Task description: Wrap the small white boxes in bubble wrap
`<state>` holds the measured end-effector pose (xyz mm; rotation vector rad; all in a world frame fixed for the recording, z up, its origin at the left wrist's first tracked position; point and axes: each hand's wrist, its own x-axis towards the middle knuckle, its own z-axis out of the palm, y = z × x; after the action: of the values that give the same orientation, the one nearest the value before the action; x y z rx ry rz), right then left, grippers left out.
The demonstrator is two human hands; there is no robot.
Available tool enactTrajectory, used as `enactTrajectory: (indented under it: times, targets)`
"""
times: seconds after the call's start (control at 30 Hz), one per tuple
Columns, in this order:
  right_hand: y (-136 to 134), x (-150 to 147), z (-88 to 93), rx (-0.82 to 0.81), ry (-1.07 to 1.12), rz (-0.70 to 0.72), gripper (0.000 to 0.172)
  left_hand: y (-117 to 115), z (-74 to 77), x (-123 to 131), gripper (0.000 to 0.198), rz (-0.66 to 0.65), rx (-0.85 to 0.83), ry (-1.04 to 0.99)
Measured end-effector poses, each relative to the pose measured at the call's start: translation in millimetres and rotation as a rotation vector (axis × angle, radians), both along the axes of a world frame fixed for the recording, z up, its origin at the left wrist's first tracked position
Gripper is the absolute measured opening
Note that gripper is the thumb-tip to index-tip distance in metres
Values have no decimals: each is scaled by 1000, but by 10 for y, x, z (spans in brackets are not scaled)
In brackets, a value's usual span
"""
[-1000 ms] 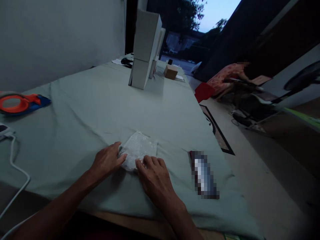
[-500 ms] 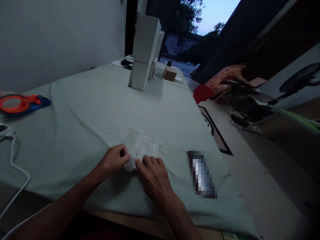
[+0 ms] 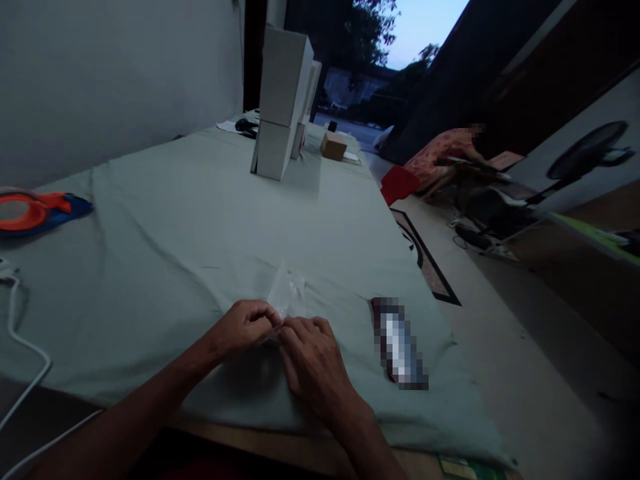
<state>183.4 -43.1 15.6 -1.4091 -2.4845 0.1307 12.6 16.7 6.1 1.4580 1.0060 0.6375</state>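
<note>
A clear, crinkled plastic bag (image 3: 284, 293) rises from between my hands near the front of the cloth-covered table (image 3: 345, 233). My left hand (image 3: 247, 325) is closed on its near left edge, thumb and fingers pinched together. Close beside it, my right hand (image 3: 313, 353) is closed on the near right edge, the fingers bent over the plastic. The fingertips of both hands nearly meet. The lower part of the bag is hidden behind the fingers, and whether anything is inside I cannot tell.
A blurred-out flat object (image 3: 400, 343) lies right of my hands. Tall white boxes (image 3: 283, 87) and a small brown box (image 3: 333, 146) stand farther back. An orange-and-blue item (image 3: 45, 210) and a white cable (image 3: 30, 333) lie left. Another person (image 3: 440, 153) bends over beyond the table.
My left hand has moved right, closer to my right hand. The bag is now gathered between them, and less of it shows spread out.
</note>
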Motion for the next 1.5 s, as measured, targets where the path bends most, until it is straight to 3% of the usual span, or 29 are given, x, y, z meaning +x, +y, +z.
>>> enactTrajectory:
  times: [0.23,0.37,0.53,0.6,0.67,0.87,1.27,1.5]
  targets:
    - [-22,74,-133,44,234,-15,25,-52,-94,26,19,-105,502,178]
    - [-59,125,-176,88,295,-66,23,-104,-131,43,22,-157,672,281]
    - [-95,231,-278,182,287,-235,14,-129,-135,38,19,-108,853,358]
    - [-100,280,-334,195,310,-342,17,-127,-133,36,18,-112,868,352]
    - [-96,325,-377,132,367,-446,32,-128,-129,34,19,-131,863,335]
    - [5,387,-386,-260,507,-667,61,-176,-128,45,34,-168,858,326]
    - [103,235,-361,-251,635,-636,66,-169,-59,83,32,-222,880,492]
    - [136,132,-333,-354,967,-604,63,-145,-84,105,33,-244,893,478]
